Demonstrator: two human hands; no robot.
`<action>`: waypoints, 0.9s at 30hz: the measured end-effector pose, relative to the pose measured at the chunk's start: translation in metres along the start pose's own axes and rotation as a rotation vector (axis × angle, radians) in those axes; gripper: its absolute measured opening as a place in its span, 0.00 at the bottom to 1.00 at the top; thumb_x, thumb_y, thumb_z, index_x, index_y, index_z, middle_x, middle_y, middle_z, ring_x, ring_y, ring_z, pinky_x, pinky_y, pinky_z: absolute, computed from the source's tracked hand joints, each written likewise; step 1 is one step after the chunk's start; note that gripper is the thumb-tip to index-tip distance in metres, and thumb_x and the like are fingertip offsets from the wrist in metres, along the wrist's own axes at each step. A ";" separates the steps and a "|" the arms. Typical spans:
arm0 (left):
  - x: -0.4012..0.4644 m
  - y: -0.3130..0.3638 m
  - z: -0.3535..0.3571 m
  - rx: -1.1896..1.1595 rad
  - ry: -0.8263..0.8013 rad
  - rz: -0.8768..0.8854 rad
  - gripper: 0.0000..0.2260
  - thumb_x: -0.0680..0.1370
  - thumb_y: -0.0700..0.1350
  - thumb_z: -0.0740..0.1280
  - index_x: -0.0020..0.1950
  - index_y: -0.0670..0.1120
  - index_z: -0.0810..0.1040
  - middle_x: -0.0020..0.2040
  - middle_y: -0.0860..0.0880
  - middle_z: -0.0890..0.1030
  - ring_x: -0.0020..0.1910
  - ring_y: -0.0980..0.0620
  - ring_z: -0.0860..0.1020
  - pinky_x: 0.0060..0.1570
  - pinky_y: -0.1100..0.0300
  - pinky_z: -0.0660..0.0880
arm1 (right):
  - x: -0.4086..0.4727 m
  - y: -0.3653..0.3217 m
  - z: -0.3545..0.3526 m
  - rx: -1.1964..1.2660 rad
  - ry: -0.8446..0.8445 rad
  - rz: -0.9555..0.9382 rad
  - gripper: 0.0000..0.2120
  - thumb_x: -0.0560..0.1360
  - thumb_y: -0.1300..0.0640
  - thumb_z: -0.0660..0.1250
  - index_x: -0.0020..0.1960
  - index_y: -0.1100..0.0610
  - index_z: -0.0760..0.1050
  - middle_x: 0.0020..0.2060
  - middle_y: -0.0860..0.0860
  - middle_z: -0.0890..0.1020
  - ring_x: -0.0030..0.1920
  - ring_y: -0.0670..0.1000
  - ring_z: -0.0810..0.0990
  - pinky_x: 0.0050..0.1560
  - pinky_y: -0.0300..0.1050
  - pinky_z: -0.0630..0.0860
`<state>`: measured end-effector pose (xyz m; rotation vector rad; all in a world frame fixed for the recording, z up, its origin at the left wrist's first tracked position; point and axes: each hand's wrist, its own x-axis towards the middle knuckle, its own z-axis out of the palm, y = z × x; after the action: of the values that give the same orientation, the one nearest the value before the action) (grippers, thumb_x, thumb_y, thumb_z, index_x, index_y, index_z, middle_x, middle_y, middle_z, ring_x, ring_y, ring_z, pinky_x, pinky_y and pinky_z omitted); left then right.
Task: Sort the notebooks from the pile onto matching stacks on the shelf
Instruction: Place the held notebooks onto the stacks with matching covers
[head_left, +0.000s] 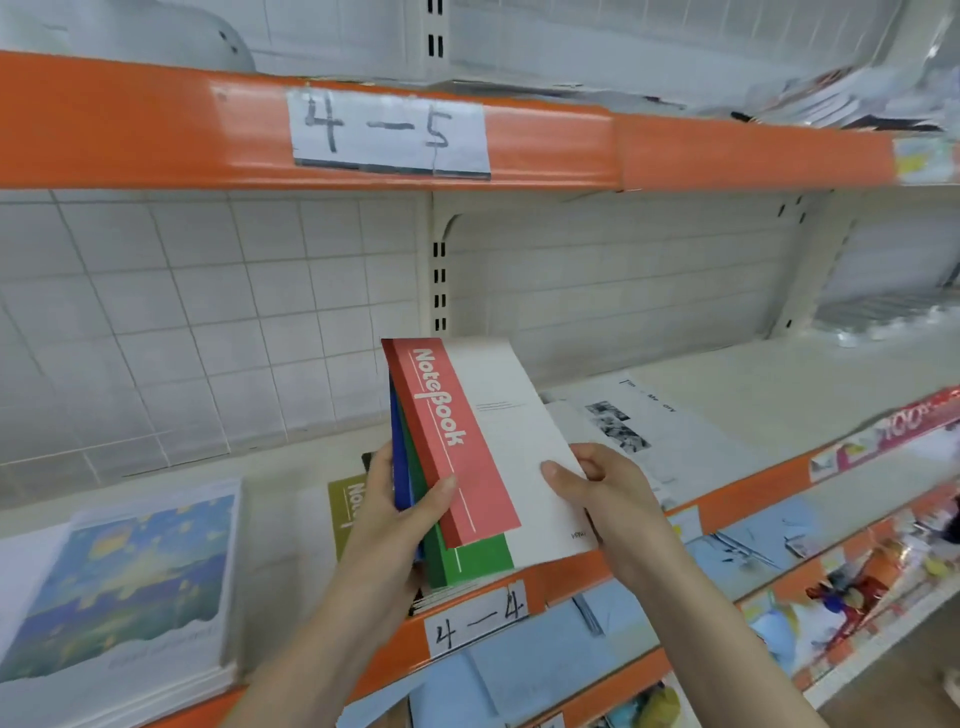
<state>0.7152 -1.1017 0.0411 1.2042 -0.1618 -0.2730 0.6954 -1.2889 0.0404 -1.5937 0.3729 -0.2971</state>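
I hold a fanned bundle of notebooks above the shelf's front edge. On top is a white notebook with a red "Notebook" band (462, 441); a green-banded notebook (467, 561) and a blue one (401, 467) fan out beneath it. My left hand (395, 514) grips the bundle's left side, thumb on the red band. My right hand (597, 488) pinches the white cover's lower right part. Behind my left hand an olive-green notebook (345, 506) lies on the shelf (291, 499).
A stack with a blue-and-yellow painted cover (124, 587) lies at the left of the shelf. White notebooks with a black-and-white photo (639, 426) lie to the right. Orange rails carry labels "4-5" (389, 132) and "4-4" (475, 621). Lower shelves at right hold colourful goods.
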 end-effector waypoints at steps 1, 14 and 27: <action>0.003 -0.002 0.004 -0.010 -0.009 -0.012 0.31 0.65 0.47 0.71 0.67 0.59 0.68 0.55 0.50 0.83 0.50 0.48 0.83 0.39 0.51 0.82 | 0.003 0.000 -0.005 -0.005 0.021 -0.011 0.04 0.75 0.59 0.68 0.50 0.56 0.77 0.43 0.51 0.84 0.45 0.54 0.83 0.46 0.52 0.80; 0.024 -0.008 -0.018 -0.147 0.264 0.124 0.18 0.77 0.39 0.65 0.65 0.52 0.71 0.57 0.50 0.81 0.49 0.52 0.81 0.32 0.61 0.80 | 0.072 0.017 -0.071 -0.432 0.292 -0.143 0.07 0.78 0.64 0.57 0.47 0.60 0.73 0.35 0.53 0.75 0.36 0.56 0.73 0.38 0.46 0.71; 0.018 -0.010 -0.041 -0.081 0.365 0.201 0.19 0.78 0.39 0.64 0.68 0.52 0.70 0.60 0.52 0.80 0.54 0.50 0.81 0.36 0.58 0.82 | 0.075 0.048 -0.068 -0.948 0.301 -0.188 0.12 0.76 0.66 0.60 0.58 0.66 0.76 0.52 0.65 0.76 0.54 0.65 0.72 0.53 0.52 0.67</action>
<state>0.7420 -1.0738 0.0173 1.1285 0.0467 0.1161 0.7325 -1.3837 -0.0060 -2.5310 0.6550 -0.5573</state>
